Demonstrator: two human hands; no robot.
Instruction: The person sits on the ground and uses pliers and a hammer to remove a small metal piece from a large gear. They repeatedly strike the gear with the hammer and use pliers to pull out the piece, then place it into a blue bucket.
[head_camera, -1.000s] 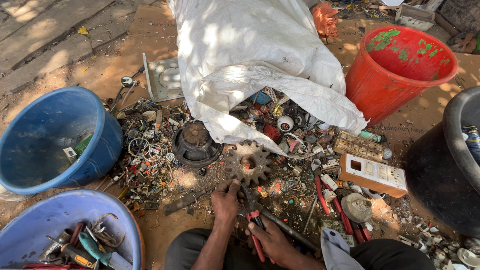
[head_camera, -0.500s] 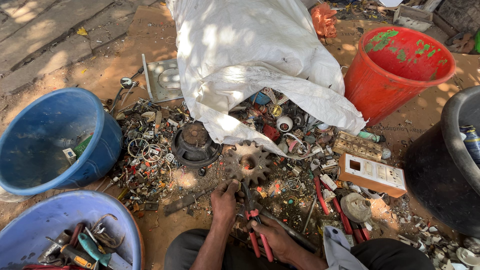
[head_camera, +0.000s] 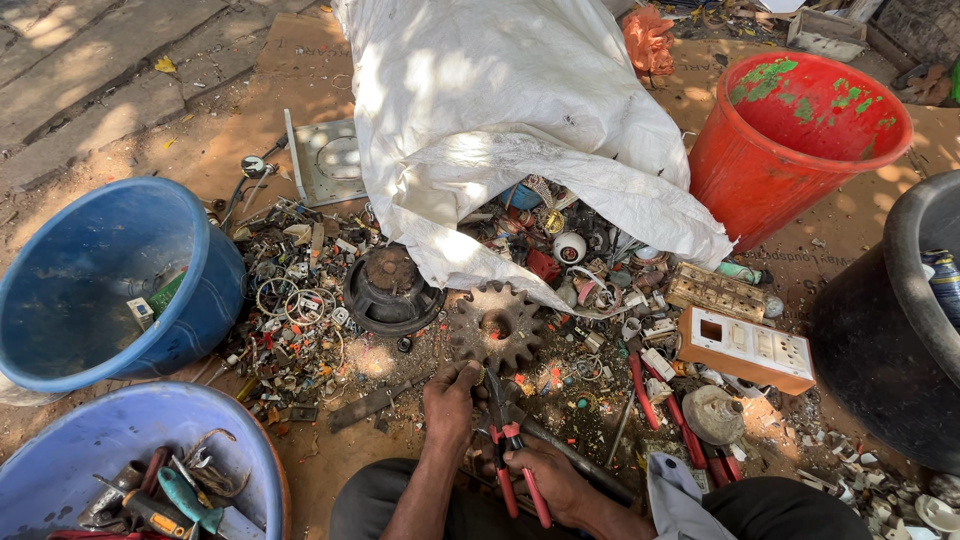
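My left hand (head_camera: 452, 395) is low in the middle, fingers pinched on a small metal piece just below a rusty gear wheel (head_camera: 495, 327). My right hand (head_camera: 540, 470) grips red-handled pliers (head_camera: 512, 455), whose jaws point up toward the piece in my left fingers. Both hands hover over a heap of small scrap parts (head_camera: 300, 320) spread on the dirt ground. A dark round speaker part (head_camera: 390, 287) lies left of the gear.
A white sack (head_camera: 500, 110) spills scrap behind the gear. A blue bucket (head_camera: 205, 250) and a blue basin (head_camera: 250, 450) with tools are on the left. A red bucket (head_camera: 750, 170) and black tub (head_camera: 880, 330) stand right. A white switch panel (head_camera: 745, 348) lies near.
Both hands stay at the same spot; the pliers have shifted slightly and their jaws now sit closer to the piece held in my left fingers.
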